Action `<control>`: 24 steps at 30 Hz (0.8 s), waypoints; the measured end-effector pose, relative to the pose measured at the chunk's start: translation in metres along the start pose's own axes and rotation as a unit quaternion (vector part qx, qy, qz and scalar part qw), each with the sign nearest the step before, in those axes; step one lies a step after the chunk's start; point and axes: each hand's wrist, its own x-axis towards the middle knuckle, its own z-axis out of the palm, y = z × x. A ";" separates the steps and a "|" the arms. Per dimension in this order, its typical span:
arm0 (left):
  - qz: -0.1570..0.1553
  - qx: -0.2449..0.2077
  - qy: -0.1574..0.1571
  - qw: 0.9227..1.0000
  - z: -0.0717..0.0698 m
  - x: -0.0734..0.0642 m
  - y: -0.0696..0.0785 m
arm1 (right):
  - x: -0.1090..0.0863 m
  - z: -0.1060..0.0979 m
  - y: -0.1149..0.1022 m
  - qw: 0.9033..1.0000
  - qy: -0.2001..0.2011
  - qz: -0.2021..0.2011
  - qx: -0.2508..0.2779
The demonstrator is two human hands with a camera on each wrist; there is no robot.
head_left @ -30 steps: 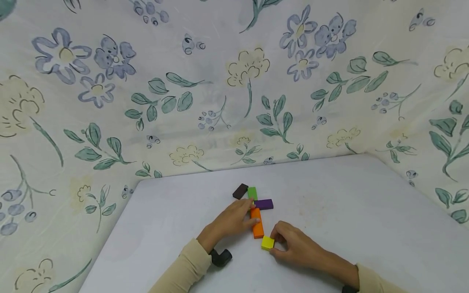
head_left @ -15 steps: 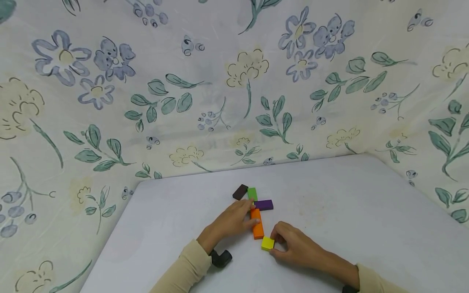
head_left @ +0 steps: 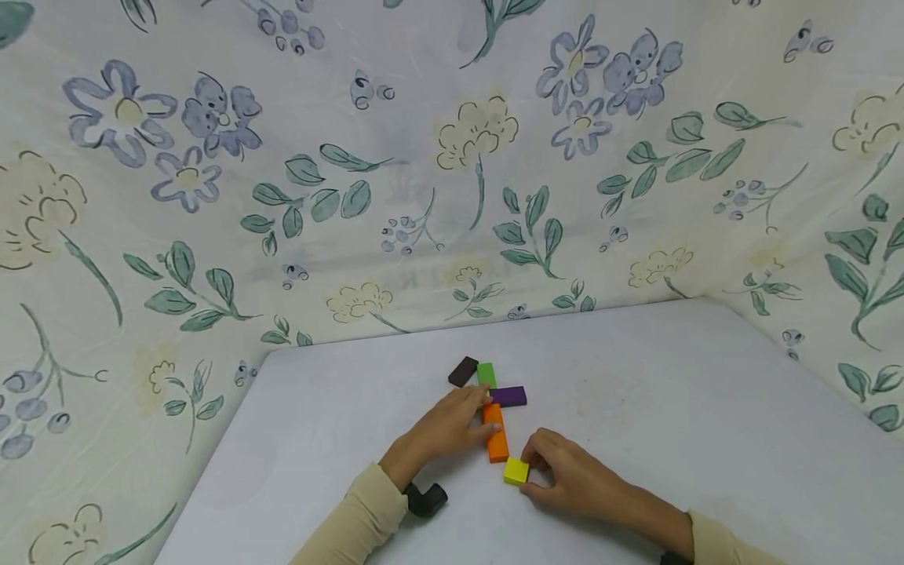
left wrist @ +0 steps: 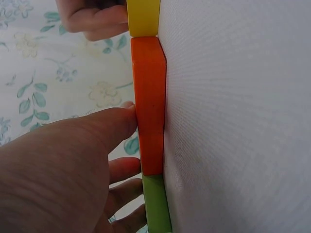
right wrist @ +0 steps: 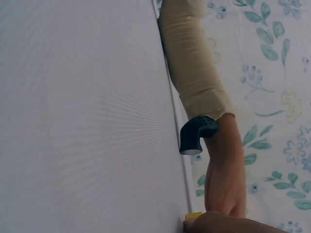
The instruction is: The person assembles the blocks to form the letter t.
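My right hand [head_left: 575, 475] pinches a small yellow block [head_left: 516, 471] between thumb and fingers. The yellow block sits at the near end of a long orange block [head_left: 497, 433], offset a little to the right. My left hand [head_left: 445, 428] rests on the blocks, its thumb touching the top of the orange one. In the left wrist view its other fingers [left wrist: 125, 167] touch the orange block's far part and the green block [left wrist: 156, 204]. A purple block [head_left: 508, 396] lies crosswise beside the row, partly covered by the left fingertips.
A dark brown block [head_left: 463, 371] lies angled left of the green block's far end. White table [head_left: 657, 392] spreads around the blocks. A floral cloth [head_left: 424, 220] hangs behind and at the sides. A black wrist camera [head_left: 427, 500] sits under the left wrist.
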 end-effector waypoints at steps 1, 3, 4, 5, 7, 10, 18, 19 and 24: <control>-0.001 -0.001 -0.001 1.000 0.000 0.000 0.000 | 0.000 0.000 0.000 1.000 -0.001 0.001 0.000; -0.002 -0.001 -0.002 1.000 0.001 0.001 -0.001 | -0.001 -0.001 -0.001 1.000 -0.003 0.002 0.000; -0.003 -0.001 -0.002 1.000 0.001 0.001 -0.001 | -0.001 -0.001 -0.002 1.000 -0.004 0.003 -0.001; -0.003 -0.001 -0.002 1.000 0.002 0.001 -0.001 | -0.001 -0.001 -0.002 1.000 -0.004 0.004 -0.002; -0.004 -0.001 -0.002 1.000 0.002 0.001 -0.001 | 0.000 -0.001 -0.002 1.000 -0.006 0.007 -0.002; -0.004 -0.001 -0.001 1.000 0.001 0.001 -0.001 | 0.000 -0.001 -0.002 1.000 -0.006 0.009 -0.006; -0.004 0.003 -0.001 1.000 0.001 0.001 0.000 | 0.000 -0.001 -0.002 1.000 -0.002 0.006 -0.011; -0.004 0.003 -0.001 1.000 0.001 0.001 0.000 | 0.000 -0.001 -0.002 1.000 -0.002 0.006 -0.012; -0.004 0.002 -0.001 1.000 0.001 0.000 0.000 | 0.000 -0.001 -0.003 1.000 -0.002 0.008 -0.012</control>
